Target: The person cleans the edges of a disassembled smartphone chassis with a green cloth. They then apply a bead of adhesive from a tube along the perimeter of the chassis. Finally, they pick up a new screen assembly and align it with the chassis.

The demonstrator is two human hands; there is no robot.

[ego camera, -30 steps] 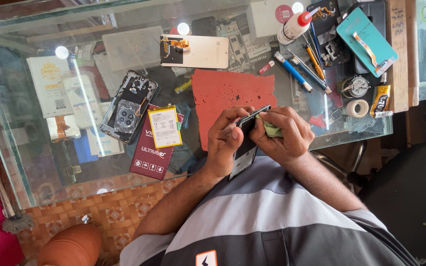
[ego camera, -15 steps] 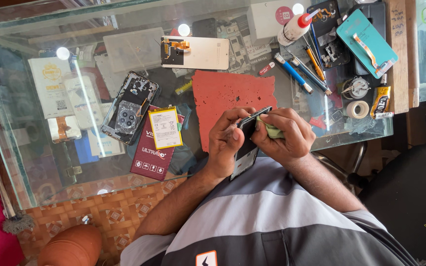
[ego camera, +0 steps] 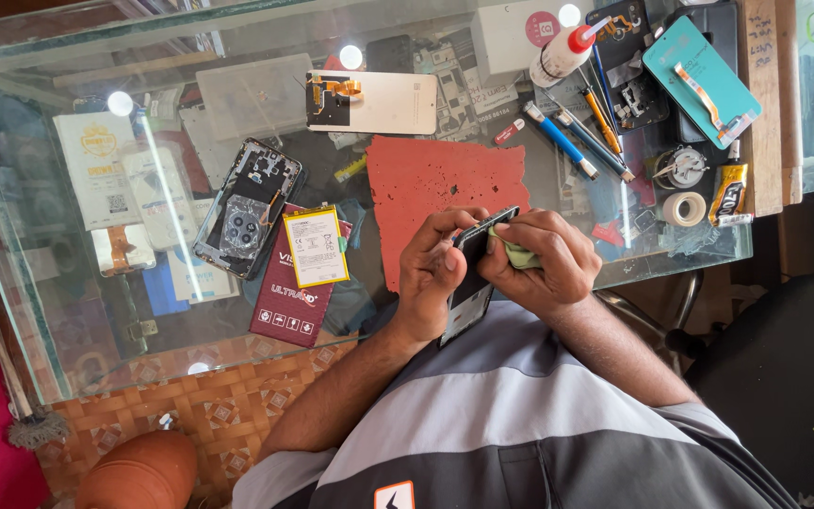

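This looks like a small phone repair shop. A glass-topped display table (ego camera: 68,311) carries an opened black phone back with camera cluster (ego camera: 247,207), a yellow-labelled flat battery (ego camera: 315,247), a white phone panel with orange flex cable (ego camera: 374,102), a worn red work mat (ego camera: 445,188), blue-handled screwdrivers (ego camera: 562,141), a white squeeze bottle with red cap (ego camera: 558,57) and a tape roll (ego camera: 685,208) toward its far right corner. Boxed parts lie under the glass.

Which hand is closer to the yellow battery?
Left. The left hand, holding the phone, is just to the picture's right of the battery. The right hand, holding a green cloth, is beyond the phone, farther away.
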